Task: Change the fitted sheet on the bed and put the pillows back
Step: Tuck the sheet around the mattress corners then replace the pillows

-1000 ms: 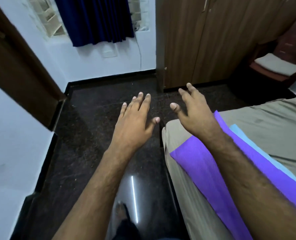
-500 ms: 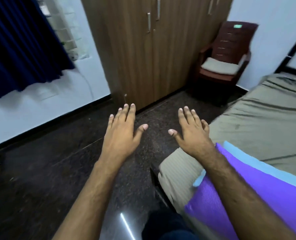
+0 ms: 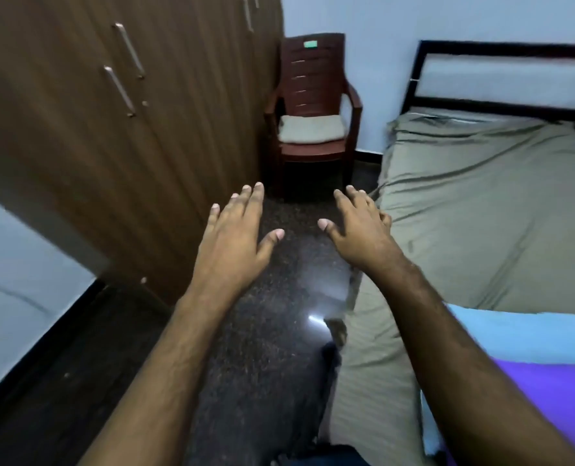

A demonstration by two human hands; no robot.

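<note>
Olive fitted sheet (image 3: 474,210) covers the bed right of the hands, its long axis running away toward the black headboard (image 3: 501,75). Left hand (image 3: 235,240) and right hand (image 3: 363,230) hover palm-down, fingers spread, empty, above dark floor (image 3: 272,331). Ahead stands a cushioned chair (image 3: 313,105); wardrobe (image 3: 111,129) left; purple fabric (image 3: 548,395) beside the right forearm.

Your left hand (image 3: 232,243) and right hand (image 3: 363,237) are bare with short nails, no rings, watch or gloves, forearms uncovered with no sleeve in frame, and dark blue clothing (image 3: 329,457) shows at the bottom edge.
</note>
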